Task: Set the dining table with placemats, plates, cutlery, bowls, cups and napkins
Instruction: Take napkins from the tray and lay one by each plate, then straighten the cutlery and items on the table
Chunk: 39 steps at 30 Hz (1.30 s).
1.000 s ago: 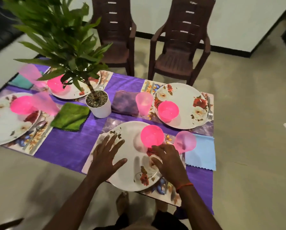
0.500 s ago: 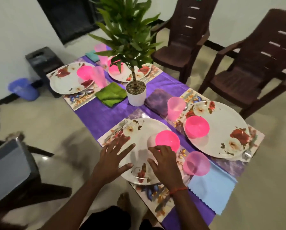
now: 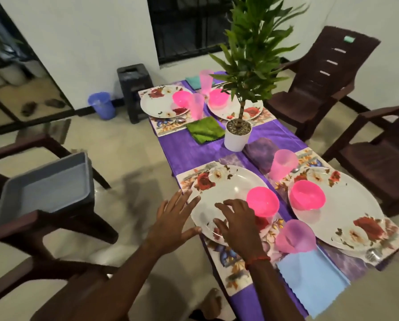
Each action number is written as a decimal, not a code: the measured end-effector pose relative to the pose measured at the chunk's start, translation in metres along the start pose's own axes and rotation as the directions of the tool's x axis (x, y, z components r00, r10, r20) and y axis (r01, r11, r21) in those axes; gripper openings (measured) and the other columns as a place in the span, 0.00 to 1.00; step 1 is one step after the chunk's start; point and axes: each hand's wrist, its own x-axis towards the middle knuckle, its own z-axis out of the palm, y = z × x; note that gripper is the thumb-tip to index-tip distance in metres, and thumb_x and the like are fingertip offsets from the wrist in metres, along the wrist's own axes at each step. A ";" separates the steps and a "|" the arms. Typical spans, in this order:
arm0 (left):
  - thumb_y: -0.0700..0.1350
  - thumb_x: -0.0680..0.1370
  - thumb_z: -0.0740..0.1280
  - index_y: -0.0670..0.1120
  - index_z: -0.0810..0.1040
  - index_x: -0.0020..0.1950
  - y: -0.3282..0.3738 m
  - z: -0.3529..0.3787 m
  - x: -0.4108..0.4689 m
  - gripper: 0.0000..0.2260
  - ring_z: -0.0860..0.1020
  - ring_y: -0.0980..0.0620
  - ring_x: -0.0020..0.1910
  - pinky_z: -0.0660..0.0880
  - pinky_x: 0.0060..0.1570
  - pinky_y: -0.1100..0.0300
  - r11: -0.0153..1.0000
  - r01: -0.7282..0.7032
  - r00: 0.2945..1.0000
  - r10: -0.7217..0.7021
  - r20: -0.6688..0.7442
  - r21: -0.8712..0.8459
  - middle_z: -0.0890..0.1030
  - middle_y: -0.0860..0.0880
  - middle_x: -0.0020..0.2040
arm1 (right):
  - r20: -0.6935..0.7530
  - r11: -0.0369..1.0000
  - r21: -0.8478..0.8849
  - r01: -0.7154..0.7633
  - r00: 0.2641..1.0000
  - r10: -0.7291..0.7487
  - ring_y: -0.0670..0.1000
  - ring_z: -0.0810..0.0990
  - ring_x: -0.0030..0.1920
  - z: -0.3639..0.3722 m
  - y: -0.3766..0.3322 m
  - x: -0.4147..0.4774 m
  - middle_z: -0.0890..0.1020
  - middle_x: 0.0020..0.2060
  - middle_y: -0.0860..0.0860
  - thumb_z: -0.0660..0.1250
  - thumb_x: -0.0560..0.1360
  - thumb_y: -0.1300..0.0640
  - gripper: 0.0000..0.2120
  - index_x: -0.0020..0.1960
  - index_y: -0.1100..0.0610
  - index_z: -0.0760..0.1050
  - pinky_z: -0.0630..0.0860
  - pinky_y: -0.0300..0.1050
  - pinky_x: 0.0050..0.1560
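White plate (image 3: 226, 188) still bears the spread right hand (image 3: 238, 224), while the spread left hand (image 3: 170, 221) has slid to its rim.

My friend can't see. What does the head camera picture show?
A person's left hand and right hand touch a flowered plate with a pink bowl on it, on a purple-covered table. Three other places are set alike, with pink cups, napkins and a potted plant.

Got left hand (image 3: 173, 221) splayed flat at the left rim of round white floral plate (image 3: 226, 193), right hand (image 3: 238, 224) resting on it, fingers loosely bent, just beside bright pink plastic bowl (image 3: 262, 201). Also seeing see-through pink plastic cup (image 3: 294, 236) touching pale blue scalloped napkin (image 3: 309, 276) on purple-covered tabletop (image 3: 187, 154).
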 end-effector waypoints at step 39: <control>0.73 0.77 0.54 0.63 0.42 0.82 0.065 -0.005 -0.472 0.39 0.36 0.52 0.82 0.44 0.77 0.38 0.957 0.289 0.946 -0.284 -0.157 0.004 0.42 0.56 0.84 | 0.160 0.971 0.009 0.241 0.958 -0.239 0.52 0.65 0.69 -0.051 -0.224 -0.342 0.73 0.67 0.48 0.65 0.77 0.39 0.24 0.71 0.44 0.70 0.62 0.52 0.66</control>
